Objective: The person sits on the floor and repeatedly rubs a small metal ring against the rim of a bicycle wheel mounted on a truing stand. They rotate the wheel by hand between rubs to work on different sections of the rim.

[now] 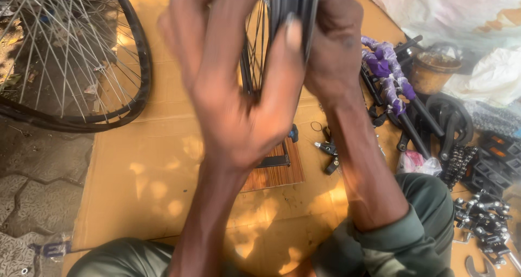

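Note:
Both my hands are raised close to the camera on a black bicycle tyre [296, 5] that stands upright on its wheel. My left hand [233, 92] presses its palm and thumb against the tyre's near side. My right hand [334, 43] wraps around the tyre from the right. Thin spokes [255, 43] of this wheel show between my hands. The rest of the wheel is hidden behind my arms.
A second spoked wheel [70, 60] with its tyre lies at the left on brown cardboard [141, 174]. A small wooden board [277, 171] is below my hands. Purple-wrapped frame parts [388, 73], a chain [456, 163], pedals, a tin [431, 71] and metal fittings [483, 217] crowd the right.

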### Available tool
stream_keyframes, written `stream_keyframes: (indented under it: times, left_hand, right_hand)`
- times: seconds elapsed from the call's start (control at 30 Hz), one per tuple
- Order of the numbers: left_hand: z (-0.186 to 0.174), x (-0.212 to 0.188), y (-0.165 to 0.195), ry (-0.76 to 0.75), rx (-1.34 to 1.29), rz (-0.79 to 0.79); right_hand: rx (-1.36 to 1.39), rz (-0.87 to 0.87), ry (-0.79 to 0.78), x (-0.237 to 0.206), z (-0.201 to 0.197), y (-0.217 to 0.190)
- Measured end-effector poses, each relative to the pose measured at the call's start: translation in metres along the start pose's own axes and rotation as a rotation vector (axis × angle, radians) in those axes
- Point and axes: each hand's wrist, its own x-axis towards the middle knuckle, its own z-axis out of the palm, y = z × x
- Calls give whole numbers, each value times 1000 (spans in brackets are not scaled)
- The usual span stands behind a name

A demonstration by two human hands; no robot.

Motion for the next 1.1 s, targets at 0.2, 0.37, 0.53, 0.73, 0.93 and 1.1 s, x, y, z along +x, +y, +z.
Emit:
stream_keyframes:
  times: [0.2,0.37,0.53,0.73,0.93,1.1]
  left_hand:
    - [23,41,-12,121,-286,-53]
    - [21,38,-17,139,-610,-105]
    - [28,32,-26,165,-707,-72]
    - [35,33,-38,172,-870,-170]
    - [30,52,-58,-108,-1025,-221]
    - [55,55,-75,-70,-854,-140]
  right_hand:
    - [-39,112,241,36,-6,24]
    - [-31,23,163,37,6,17]
    - [-25,-13,22,44,18,-11]
    - [2,-203,3,48,44,-30]
    - [-507,-274,179,41,48,-60]
    - [-490,-398,178,27,62,-68]
